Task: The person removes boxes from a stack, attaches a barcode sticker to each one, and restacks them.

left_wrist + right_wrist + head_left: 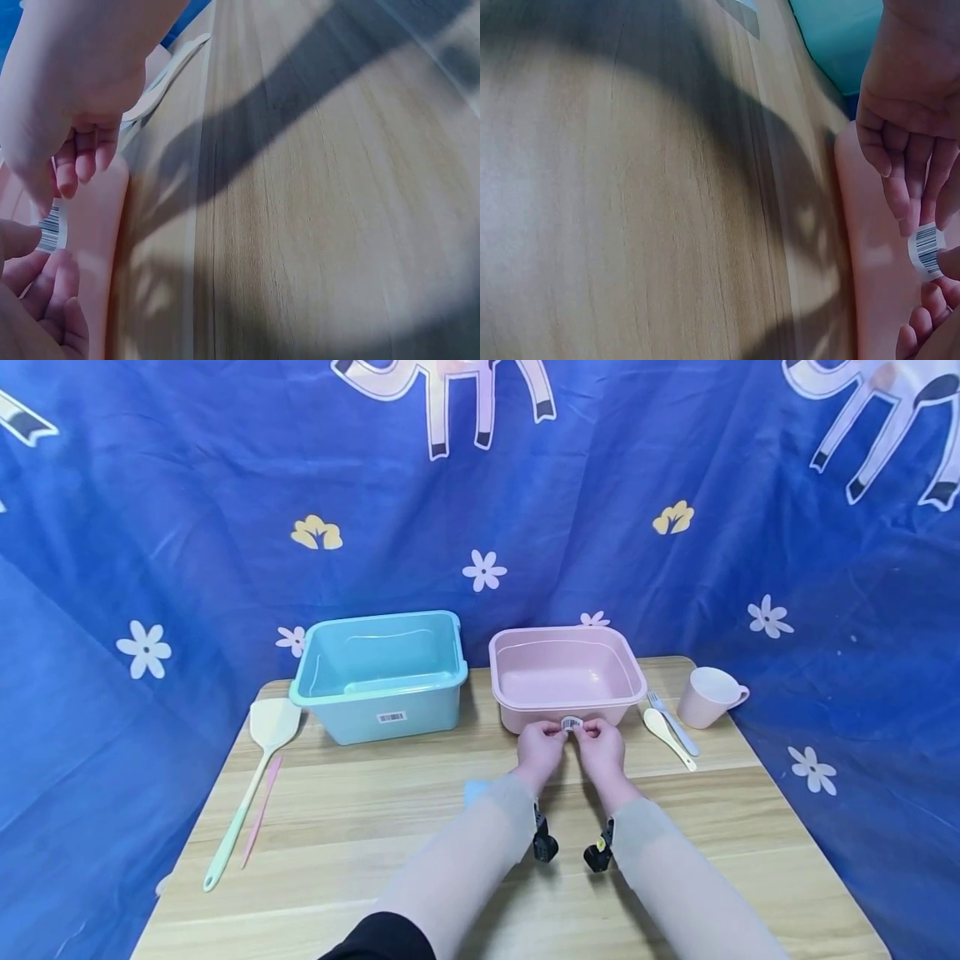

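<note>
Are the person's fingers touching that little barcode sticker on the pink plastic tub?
Touching. The right wrist view shows right hand fingertips pinching the barcode sticker on the pink plastic tub.

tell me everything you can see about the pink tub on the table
The pink tub is a rounded rectangular basin with a rolled rim, plastic by its look, upright and empty. It stands on the wooden table, right of the blue tub, with a fork and spoon to its right. A small white barcode sticker sits on its near wall, where the left hand and right hand meet, fingertips at the sticker's edges.
</note>
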Demonstrator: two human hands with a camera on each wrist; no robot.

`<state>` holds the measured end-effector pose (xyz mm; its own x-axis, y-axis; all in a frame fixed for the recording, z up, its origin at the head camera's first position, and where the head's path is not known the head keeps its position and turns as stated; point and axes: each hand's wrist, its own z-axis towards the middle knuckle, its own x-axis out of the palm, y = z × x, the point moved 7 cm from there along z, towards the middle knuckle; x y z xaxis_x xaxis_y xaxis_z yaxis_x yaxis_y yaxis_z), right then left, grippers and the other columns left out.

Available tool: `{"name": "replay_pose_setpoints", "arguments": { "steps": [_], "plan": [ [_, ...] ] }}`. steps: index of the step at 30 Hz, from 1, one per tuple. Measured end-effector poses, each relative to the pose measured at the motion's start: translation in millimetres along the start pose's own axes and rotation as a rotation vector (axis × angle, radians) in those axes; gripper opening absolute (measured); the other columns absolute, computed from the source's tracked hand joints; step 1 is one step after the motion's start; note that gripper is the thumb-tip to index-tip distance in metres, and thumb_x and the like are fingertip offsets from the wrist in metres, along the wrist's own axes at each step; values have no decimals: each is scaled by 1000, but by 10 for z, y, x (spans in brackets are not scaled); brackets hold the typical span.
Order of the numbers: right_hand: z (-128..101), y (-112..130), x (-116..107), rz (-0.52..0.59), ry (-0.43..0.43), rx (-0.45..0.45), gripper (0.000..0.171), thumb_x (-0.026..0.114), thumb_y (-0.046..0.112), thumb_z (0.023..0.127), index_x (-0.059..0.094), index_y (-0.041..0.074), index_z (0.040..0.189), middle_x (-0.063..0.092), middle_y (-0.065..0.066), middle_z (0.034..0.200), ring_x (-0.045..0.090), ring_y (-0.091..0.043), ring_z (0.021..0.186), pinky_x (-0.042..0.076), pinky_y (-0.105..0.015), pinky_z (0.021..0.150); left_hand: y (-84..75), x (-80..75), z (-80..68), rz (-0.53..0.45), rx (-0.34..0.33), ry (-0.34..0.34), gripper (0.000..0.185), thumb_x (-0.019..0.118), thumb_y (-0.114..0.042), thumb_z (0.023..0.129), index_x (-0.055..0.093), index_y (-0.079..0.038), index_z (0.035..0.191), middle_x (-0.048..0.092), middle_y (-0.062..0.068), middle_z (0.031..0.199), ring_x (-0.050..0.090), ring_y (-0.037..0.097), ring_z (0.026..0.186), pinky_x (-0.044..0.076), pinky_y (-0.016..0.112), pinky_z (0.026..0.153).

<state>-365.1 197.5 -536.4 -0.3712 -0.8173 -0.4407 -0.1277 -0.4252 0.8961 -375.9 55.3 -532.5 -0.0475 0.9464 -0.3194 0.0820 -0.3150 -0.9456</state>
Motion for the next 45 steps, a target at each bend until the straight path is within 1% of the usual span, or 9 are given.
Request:
{"name": "replay_pose_setpoints", "arguments": {
  "steps": [6, 7, 10, 13, 17, 25, 36, 39, 45],
  "plan": [
    [28, -23, 28, 6, -5, 6, 13, 72, 11, 89, 67, -1, 87, 61, -6, 76, 55, -22, 73, 44, -33, 69, 21, 23, 15, -53, 10, 22, 11, 71, -2, 86, 75, 1, 96, 71, 4, 82, 64, 14, 74, 53, 27, 71],
    [34, -28, 30, 7, -6, 9, 13, 72, 11, 89, 66, -1, 87, 61, -6, 75, 55, -21, 72, 44, -32, 69, 59, 45, 50, -63, 45, 17, 10, 71, -2, 86, 75, 0, 95, 70, 3, 80, 64, 14, 72, 52, 25, 69],
    [52, -36, 33, 13, -13, 15, 13, 72, 11, 89, 66, -1, 87, 61, -6, 75, 55, -20, 71, 45, -32, 68, 44, 44, 53, -41, 62, 14, 12, 68, -1, 85, 76, -1, 94, 70, 3, 79, 64, 14, 74, 52, 26, 71],
    [58, -39, 34, 16, -14, 24, 13, 71, 11, 89, 66, -1, 87, 61, -7, 76, 55, -21, 71, 45, -32, 67, 44, 54, 67, -9, 58, 4, 14, 65, 0, 85, 76, -1, 94, 70, 3, 83, 64, 16, 79, 52, 27, 76],
    [57, -34, 39, 4, -16, 25, 14, 71, 11, 89, 66, -2, 87, 61, -7, 76, 55, -21, 71, 44, -32, 67, 6, 46, 36, 24, 11, 0, 15, 64, 1, 86, 75, 2, 96, 71, 6, 87, 65, 19, 83, 52, 30, 80],
    [88, -42, 36, 3, -48, 24, 16, 75, 14, 87, 66, 0, 86, 64, -7, 75, 56, -18, 66, 45, -30, 63, -10, 40, 26, 32, 0, -15, 16, 64, 0, 86, 75, 1, 97, 71, 6, 88, 64, 19, 83, 51, 29, 80],
    [129, -46, 56, -32, -75, 8, 20, 73, 18, 88, 66, 1, 83, 64, -8, 73, 59, -28, 73, 46, -40, 70, 100, 80, 136, -27, 12, 0, 19, 61, 1, 82, 76, -2, 94, 70, 2, 83, 62, 16, 76, 51, 27, 72],
    [131, -48, 59, -36, -73, 14, 21, 73, 20, 88, 66, 1, 83, 65, -9, 75, 60, -29, 74, 46, -40, 71, 39, 46, 86, -18, -20, 7, 20, 61, 2, 83, 75, 1, 97, 71, 4, 86, 62, 18, 79, 51, 28, 75],
    [138, -63, 56, -44, -78, 19, 21, 72, 21, 89, 65, 2, 83, 65, -10, 75, 60, -30, 76, 46, -40, 72, -21, 13, 40, 15, -13, -3, 19, 63, 1, 84, 75, 1, 98, 71, 5, 87, 60, 16, 78, 50, 25, 74]
  ]
}}
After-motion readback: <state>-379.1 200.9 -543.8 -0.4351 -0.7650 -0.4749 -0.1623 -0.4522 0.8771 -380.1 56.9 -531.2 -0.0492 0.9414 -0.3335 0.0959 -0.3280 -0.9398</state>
